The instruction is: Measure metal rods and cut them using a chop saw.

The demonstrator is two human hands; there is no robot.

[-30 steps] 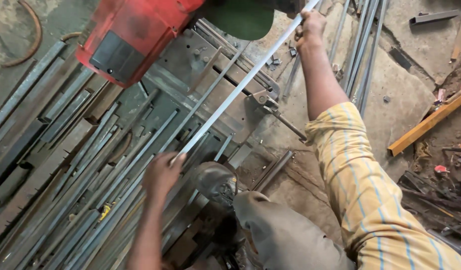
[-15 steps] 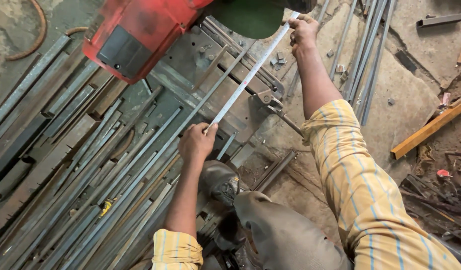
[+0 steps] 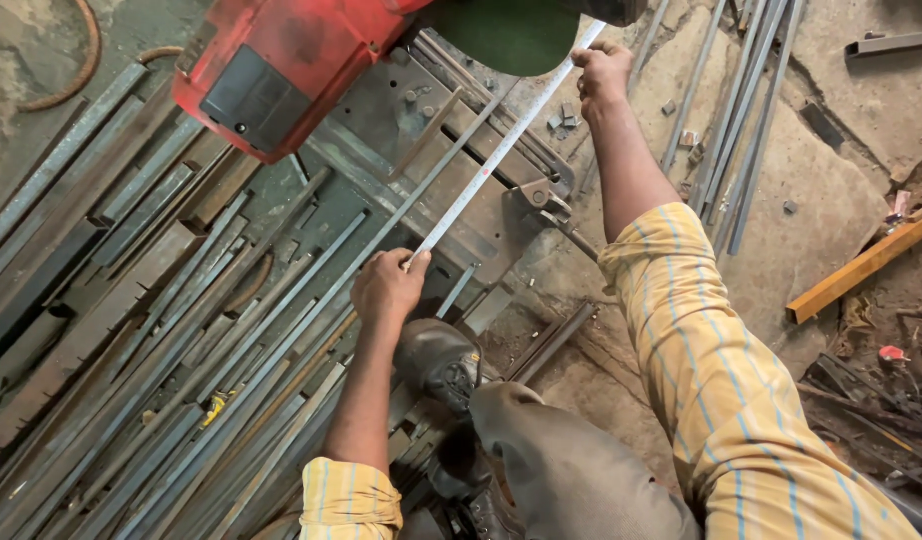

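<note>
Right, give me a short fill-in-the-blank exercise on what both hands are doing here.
1. The left hand and right hand stretch a white ____ between them.
2. It runs over the base of a chop saw whose motor housing is coloured ____.
3. Long grey steel bars lie on the ____ side of the picture.

Missing words: measuring tape; red; left

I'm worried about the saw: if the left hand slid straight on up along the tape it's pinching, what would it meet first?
Probably the right hand, which holds the white measuring tape at its far end, close beside the green round blade guard of the red chop saw. Depth is unclear; left hand passes over grey saw base.
</note>
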